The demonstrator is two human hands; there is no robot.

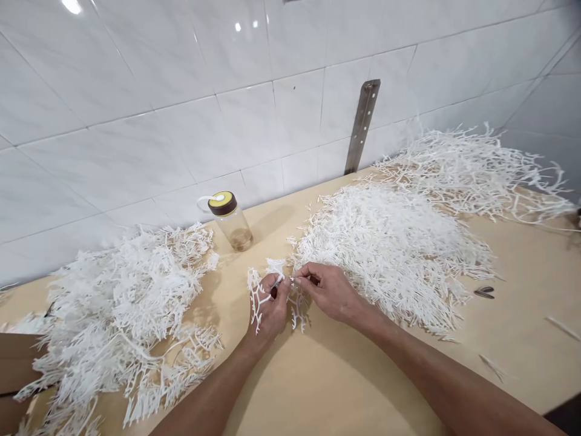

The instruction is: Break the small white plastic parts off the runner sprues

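Note:
My left hand grips a white branched plastic sprig that fans out to the left of my fingers. My right hand pinches the end of another white plastic sprig, which hangs below the fingers. The two hands meet tip to tip over the tan table, at the near edge of the middle pile of white sprigs. A thin stem shows between the fingertips of both hands.
A big heap of white sprigs lies at the left and another at the far right. A clear jar with a brown lid stands by the tiled wall. A metal bracket is on the wall. Small dark pieces lie at the right.

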